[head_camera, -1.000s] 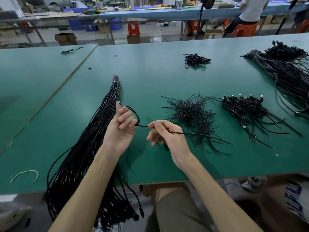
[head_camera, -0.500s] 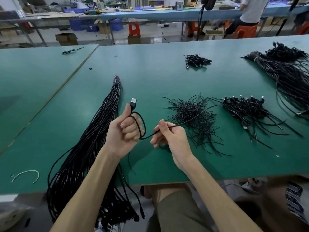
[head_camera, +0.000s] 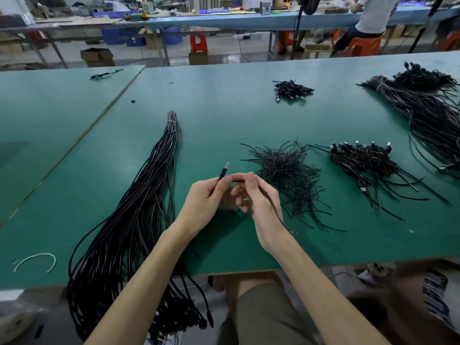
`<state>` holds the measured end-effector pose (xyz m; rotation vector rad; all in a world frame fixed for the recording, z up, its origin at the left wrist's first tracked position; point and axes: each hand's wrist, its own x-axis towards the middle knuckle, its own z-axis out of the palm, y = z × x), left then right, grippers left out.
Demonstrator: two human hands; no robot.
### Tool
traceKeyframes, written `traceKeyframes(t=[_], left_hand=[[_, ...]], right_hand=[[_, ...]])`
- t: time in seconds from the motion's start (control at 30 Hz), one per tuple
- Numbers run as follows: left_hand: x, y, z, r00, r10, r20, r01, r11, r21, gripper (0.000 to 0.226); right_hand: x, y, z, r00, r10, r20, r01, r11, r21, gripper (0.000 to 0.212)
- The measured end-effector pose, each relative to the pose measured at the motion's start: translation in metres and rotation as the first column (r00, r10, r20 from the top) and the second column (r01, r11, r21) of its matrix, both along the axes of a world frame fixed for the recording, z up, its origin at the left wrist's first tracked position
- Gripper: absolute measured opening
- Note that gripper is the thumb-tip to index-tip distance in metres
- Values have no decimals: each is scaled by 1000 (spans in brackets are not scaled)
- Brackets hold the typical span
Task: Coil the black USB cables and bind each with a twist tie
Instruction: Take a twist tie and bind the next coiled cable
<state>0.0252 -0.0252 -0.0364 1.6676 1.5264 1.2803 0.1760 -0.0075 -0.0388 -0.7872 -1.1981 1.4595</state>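
My left hand (head_camera: 204, 202) grips a black USB cable (head_camera: 223, 173) just below its metal plug, which points up and away. Close beside it, my right hand (head_camera: 258, 195) pinches the same cable at the fingertips; the cable runs down past the right wrist. A long bundle of uncoiled black cables (head_camera: 139, 207) lies to the left and hangs over the front edge of the green table (head_camera: 224, 115). A loose pile of black twist ties (head_camera: 286, 170) lies just right of my hands. Coiled, bound cables (head_camera: 363, 160) sit further right.
A small heap of coiled cables (head_camera: 291, 90) lies at the back. Another big cable bundle (head_camera: 428, 115) fills the far right. A white wire piece (head_camera: 37, 260) rests at the front left. A person in white (head_camera: 373, 18) sits at the far bench.
My hands have come together. The loop that hung between them has closed up, and the plug now sticks up from the left hand's fingertips.
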Motion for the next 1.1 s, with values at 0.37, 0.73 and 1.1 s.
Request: traceKeyframes(t=[0.37,0.73,1.1], left_hand=[[-10,4,7,763,-32,646,92,994,-60,49],[-32,12,17,-11,-27,1000,50,998,28,28],[-37,4,21,-110,-73,991,171,981,91,46]], right_hand=[[-6,-8,5,948,221,229,-263,949,171,43],[-6,-4,-2,925,222,309,-284,944,169,29],[-3,-2,-6,979,66,194,-77,996,48,8]])
